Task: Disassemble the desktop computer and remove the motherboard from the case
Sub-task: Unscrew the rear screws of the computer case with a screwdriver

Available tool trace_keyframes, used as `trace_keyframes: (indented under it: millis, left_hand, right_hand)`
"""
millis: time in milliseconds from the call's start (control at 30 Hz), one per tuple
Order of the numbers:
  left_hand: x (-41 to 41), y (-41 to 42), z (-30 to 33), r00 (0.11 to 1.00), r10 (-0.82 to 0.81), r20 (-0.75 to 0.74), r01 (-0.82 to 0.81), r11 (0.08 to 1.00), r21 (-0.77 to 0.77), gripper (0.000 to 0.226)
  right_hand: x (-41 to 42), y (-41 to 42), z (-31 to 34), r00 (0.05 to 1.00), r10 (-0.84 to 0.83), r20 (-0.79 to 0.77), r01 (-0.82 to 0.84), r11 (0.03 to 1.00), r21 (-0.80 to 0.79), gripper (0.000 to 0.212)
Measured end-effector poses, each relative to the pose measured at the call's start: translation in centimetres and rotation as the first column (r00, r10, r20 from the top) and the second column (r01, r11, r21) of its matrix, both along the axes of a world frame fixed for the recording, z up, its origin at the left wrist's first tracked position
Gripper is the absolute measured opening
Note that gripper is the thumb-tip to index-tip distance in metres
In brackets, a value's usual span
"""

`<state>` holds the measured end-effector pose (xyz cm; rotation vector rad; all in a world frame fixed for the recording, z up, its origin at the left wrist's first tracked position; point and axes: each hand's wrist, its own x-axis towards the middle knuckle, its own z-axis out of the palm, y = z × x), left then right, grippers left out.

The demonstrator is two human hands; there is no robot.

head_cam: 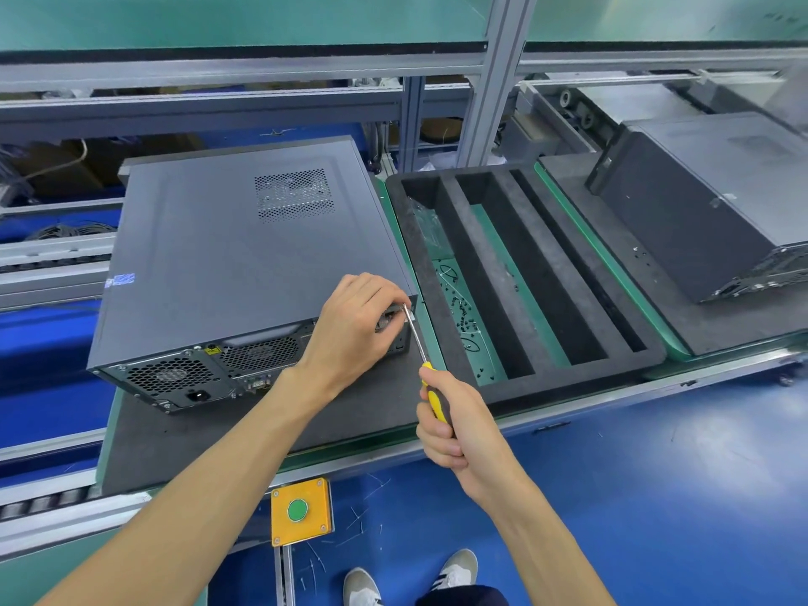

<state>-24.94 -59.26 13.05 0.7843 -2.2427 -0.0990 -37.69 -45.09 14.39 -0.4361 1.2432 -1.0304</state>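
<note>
A dark grey desktop computer case (227,255) lies on its side on a black mat (218,430), its rear panel with fan grilles facing me. My left hand (354,321) rests on the case's near right corner, fingers curled over the rear edge beside the screwdriver tip. My right hand (450,413) grips the yellow-and-black handle of a screwdriver (417,338), whose metal shaft points up to that same corner. The motherboard is hidden inside the closed case.
A black foam tray (494,273) with long slots sits to the right, several small black screws lying in its left slot. A second computer case (708,212) stands at far right. A yellow box with a green button (299,509) is mounted on the conveyor's near edge.
</note>
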Motion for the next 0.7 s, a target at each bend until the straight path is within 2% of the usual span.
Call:
trace_keyframes:
  millis: [67,133,200,267,367,467,567,700]
  left_hand:
    - [-0.7,0.8,0.4,0.998,-0.005,-0.064,0.01,0.997,0.081,0.007]
    - [-1.9,2.1,1.0,0.979,0.028,-0.2,0.038,0.947,0.32,0.007]
    - [-3.4,3.4,1.2,0.962,0.087,-0.257,0.089,0.793,0.602,0.008]
    - [-4.9,4.2,0.4,0.967,0.098,-0.234,0.126,0.614,0.779,0.01]
    - [-6.9,4.3,-1.5,0.972,0.167,-0.165,0.084,0.408,0.909,0.014]
    - [-8.9,4.0,-3.4,0.951,0.281,-0.132,0.065,0.236,0.97,0.017]
    - [-11.1,3.4,-4.1,0.922,0.349,-0.168,0.114,0.17,0.979,0.019]
    - [-13.4,2.6,-3.8,0.945,0.275,-0.176,0.11,0.242,0.964,0.035]
  right_hand:
    - [-0.2,0.5,-0.2,0.999,-0.039,0.016,0.04,0.999,-0.027,0.036]
    - [-0.6,1.0,-0.4,0.992,-0.098,0.075,0.103,0.992,-0.07,0.037]
    - [-1.2,1.3,-0.5,0.976,-0.17,0.133,0.185,0.976,-0.111,0.038]
    - [-1.9,1.3,-0.5,0.963,-0.231,0.137,0.247,0.963,-0.108,0.038]
    - [-3.1,1.0,-0.7,0.954,-0.28,0.107,0.286,0.957,-0.046,0.04]
    - [-4.3,0.9,-0.9,0.947,-0.311,0.083,0.312,0.95,0.0,0.038]
    - [-5.5,0.8,-1.2,0.941,-0.331,0.076,0.33,0.944,0.026,0.037]
    - [-6.9,0.7,-1.4,0.942,-0.329,0.061,0.326,0.943,0.063,0.037]
